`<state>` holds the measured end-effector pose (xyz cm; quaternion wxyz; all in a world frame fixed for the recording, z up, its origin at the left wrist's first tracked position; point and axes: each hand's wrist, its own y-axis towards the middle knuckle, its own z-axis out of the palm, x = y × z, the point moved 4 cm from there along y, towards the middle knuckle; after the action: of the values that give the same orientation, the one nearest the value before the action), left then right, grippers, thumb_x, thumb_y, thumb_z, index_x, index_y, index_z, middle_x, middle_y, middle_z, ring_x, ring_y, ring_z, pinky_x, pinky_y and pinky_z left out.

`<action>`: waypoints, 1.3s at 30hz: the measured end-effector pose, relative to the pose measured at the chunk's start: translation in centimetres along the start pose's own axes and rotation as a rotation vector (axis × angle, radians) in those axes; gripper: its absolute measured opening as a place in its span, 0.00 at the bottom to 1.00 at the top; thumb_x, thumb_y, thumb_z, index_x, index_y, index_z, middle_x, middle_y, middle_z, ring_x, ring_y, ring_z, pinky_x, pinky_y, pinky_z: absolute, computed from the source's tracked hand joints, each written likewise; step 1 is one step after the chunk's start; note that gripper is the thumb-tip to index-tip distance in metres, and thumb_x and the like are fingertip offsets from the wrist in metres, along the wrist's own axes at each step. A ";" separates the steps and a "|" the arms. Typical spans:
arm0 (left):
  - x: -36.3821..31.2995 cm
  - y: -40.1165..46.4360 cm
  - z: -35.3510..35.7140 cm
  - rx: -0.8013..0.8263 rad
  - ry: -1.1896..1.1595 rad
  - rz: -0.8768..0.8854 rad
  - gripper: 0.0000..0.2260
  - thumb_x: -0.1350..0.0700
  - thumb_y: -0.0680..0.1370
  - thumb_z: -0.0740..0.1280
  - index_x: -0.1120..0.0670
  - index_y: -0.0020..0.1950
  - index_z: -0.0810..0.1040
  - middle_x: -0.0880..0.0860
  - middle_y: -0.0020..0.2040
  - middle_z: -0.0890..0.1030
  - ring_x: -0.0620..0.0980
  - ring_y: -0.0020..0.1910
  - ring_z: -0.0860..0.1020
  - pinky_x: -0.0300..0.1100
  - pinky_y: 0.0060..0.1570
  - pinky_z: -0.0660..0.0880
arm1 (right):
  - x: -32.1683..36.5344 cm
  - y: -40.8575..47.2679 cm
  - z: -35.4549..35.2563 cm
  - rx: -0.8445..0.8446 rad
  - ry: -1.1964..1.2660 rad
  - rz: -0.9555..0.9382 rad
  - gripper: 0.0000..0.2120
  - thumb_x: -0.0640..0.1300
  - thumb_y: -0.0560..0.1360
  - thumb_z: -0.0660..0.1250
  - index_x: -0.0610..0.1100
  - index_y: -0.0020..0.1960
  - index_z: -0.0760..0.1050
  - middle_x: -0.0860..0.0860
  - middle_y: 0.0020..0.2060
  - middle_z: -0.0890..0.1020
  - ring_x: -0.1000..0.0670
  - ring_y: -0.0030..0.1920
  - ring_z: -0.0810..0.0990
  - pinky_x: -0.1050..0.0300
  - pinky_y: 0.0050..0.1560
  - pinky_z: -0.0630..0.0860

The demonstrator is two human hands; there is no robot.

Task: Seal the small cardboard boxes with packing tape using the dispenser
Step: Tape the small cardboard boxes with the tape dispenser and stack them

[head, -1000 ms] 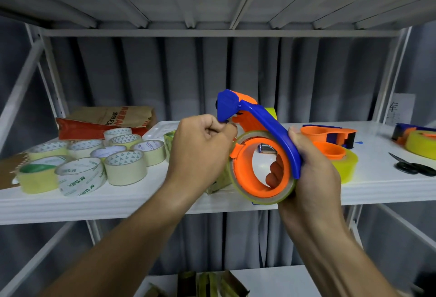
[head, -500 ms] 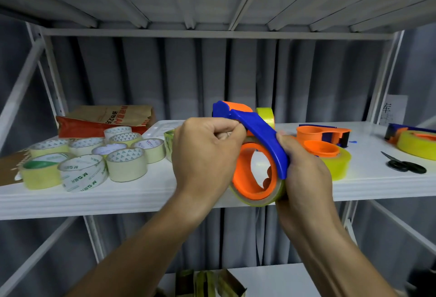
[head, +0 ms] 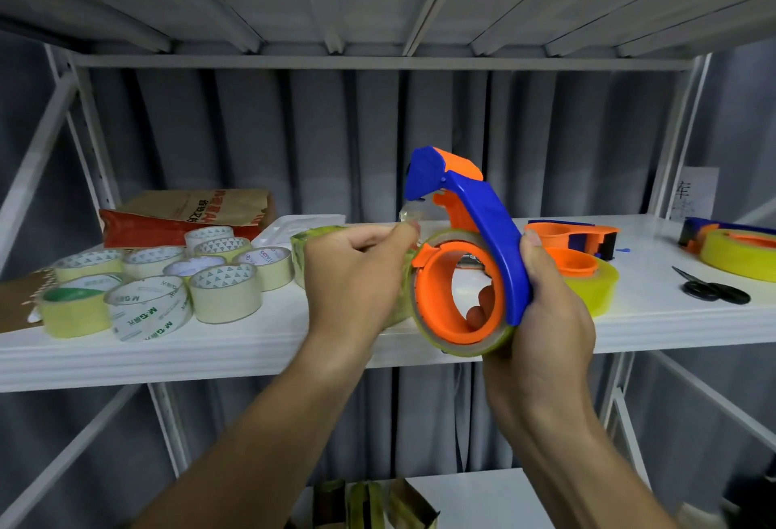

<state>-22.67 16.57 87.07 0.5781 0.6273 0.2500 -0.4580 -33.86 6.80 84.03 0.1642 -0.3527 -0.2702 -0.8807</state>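
Note:
A blue and orange tape dispenser (head: 474, 230) with a clear tape roll on its orange hub is held up in front of the white shelf (head: 252, 343). My right hand (head: 541, 318) grips its blue handle, fingers showing through the hub. My left hand (head: 357, 276) pinches the loose end of the clear tape (head: 413, 215) just below the blue cutter head. Small cardboard boxes (head: 378, 503) with open flaps show at the bottom edge, on a lower shelf.
Several tape rolls (head: 147, 297) crowd the shelf's left part, with a brown paper bag (head: 189, 213) behind. On the right lie a second orange dispenser (head: 579, 238), a yellowish tape roll (head: 596, 285), black scissors (head: 714, 289) and another roll (head: 739, 251).
My left hand has dropped from the cutter head to below it, now pinching the tape end. The dispenser has tilted up a little in my right hand.

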 end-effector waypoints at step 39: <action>3.0 10.0 2.0 0.747 0.420 -0.194 0.07 0.53 0.74 0.75 0.54 0.49 0.87 0.56 0.49 0.87 0.57 0.51 0.85 0.52 0.55 0.80 | -2.3 4.8 -1.4 0.011 -0.113 0.132 0.11 0.52 0.75 0.69 0.45 0.45 0.85 0.44 0.47 0.86 0.44 0.49 0.85 0.47 0.53 0.81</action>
<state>-13.42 11.89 89.61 0.2026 0.8465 0.2369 -0.4317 -30.70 2.34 83.28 0.2085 -0.4180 -0.2598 -0.8452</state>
